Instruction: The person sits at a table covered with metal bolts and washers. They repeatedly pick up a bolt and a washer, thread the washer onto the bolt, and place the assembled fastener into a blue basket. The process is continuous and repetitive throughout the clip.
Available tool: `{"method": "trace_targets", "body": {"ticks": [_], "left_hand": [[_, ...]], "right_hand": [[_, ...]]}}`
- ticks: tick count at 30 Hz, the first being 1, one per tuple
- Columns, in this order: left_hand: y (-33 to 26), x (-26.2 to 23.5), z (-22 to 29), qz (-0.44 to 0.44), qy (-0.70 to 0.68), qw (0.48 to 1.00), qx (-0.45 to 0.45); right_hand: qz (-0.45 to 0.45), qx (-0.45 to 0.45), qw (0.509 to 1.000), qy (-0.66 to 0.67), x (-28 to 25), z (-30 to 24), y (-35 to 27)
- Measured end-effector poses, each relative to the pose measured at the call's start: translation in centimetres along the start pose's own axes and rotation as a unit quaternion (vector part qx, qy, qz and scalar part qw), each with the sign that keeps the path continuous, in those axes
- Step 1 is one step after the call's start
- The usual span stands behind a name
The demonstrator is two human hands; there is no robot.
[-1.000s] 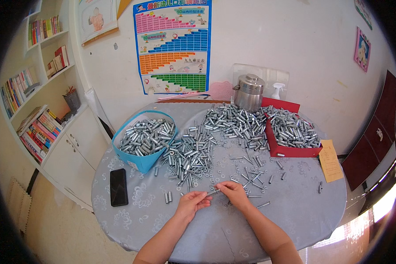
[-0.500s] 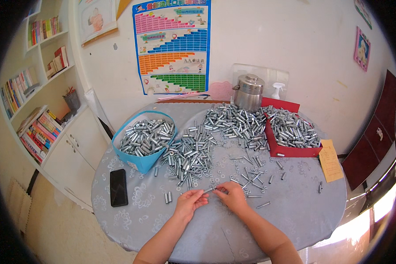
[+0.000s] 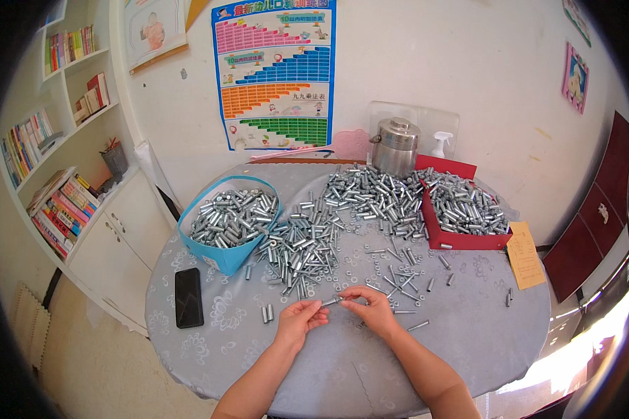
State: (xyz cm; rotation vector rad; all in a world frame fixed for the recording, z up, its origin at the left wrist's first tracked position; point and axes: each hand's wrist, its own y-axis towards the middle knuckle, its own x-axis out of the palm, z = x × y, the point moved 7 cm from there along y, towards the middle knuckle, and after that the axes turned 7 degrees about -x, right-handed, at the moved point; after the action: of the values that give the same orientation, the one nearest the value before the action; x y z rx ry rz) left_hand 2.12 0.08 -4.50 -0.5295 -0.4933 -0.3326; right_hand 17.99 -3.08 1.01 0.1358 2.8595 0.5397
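Metal bolt point(image 3: 330, 302) spans two hands at the lower centre of the frame: the left hand point(image 3: 300, 322) pinches its left end, the long axis runs rightward from those fingertips, rising slightly, and the right hand point(image 3: 370, 308) pinches the far end. Both hands are equally near. It looks slim, straight and silvery; finer detail is too small to tell.
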Motion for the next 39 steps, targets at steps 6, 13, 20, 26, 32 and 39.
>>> {"method": "trace_targets", "body": {"ticks": [6, 13, 20, 26, 32, 39], "left_hand": [[-0.2, 0.0, 0.5, 0.005, 0.040, 0.999, 0.029], [-0.1, -0.1, 0.3, 0.004, 0.021, 1.000, 0.014], [0.1, 0.0, 0.3, -0.002, 0.024, 0.999, 0.042], [0.2, -0.5, 0.6, 0.029, -0.014, 0.999, 0.041], [0.0, -0.5, 0.6, 0.025, -0.020, 0.998, 0.050], [0.0, -0.4, 0.7, 0.027, -0.016, 0.998, 0.053]], "right_hand": [[-0.013, -0.070, 0.997, -0.036, 0.0, -1.0, 0.1], [-0.022, -0.071, 0.991, -0.113, 0.1, -1.5, -0.1], [-0.004, 0.036, 0.998, -0.042, 0.5, 0.9, -0.5], [-0.121, 0.062, 0.988, -0.078, 1.0, 2.1, -0.8], [-0.073, 0.018, 0.997, -0.004, 1.2, 1.0, -0.6], [-0.075, 0.028, 0.997, -0.002, 1.3, 2.2, -0.6]]}}
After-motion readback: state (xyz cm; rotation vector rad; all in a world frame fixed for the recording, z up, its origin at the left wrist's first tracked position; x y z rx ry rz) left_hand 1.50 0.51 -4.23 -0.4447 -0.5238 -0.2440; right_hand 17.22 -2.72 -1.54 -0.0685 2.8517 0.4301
